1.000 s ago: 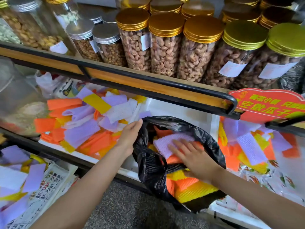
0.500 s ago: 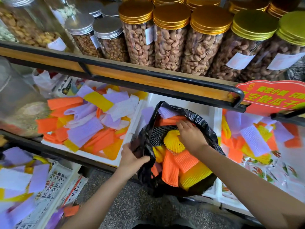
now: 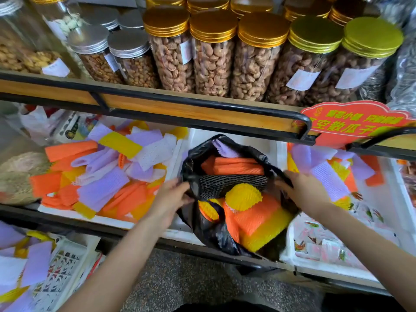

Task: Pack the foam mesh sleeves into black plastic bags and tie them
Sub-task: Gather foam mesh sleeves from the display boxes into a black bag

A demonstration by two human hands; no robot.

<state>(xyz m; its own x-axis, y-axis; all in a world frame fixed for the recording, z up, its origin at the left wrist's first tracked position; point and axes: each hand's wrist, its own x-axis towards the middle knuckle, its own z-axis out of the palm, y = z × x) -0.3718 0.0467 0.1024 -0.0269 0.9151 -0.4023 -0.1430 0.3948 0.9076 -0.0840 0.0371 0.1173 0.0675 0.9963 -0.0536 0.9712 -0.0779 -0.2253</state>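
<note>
Standing open in the middle of the lower shelf, the black plastic bag has its mouth stretched wide between the two hands. The left hand sits at 9 o'clock of the mouth. Its fingers are curled together and pinch the left rim, with the bunched black film running out from under them. The right hand is at 3 o'clock, its fingers bent over the right rim. A dark strip of the bag crosses them, but motion blur smears the tips, so the exact grip is unclear. Neither hand touches what is inside.

The bag is nearly full of foam mesh sleeves. A purple sleeve stands at 12 o'clock against the far wall, and orange sleeves lie flat just below it. A black mesh sleeve runs across the centre from side to side. A rounded yellow sleeve sits on top toward 6 o'clock, over more orange and yellow ones.

A loose pile of sleeves fills the white tray at 9 o'clock of the bag, near the left hand. A smaller pile lies at 3 o'clock, just beyond the right hand. Above, at 12 o'clock, jars of nuts stand in a row behind a black rail.
</note>
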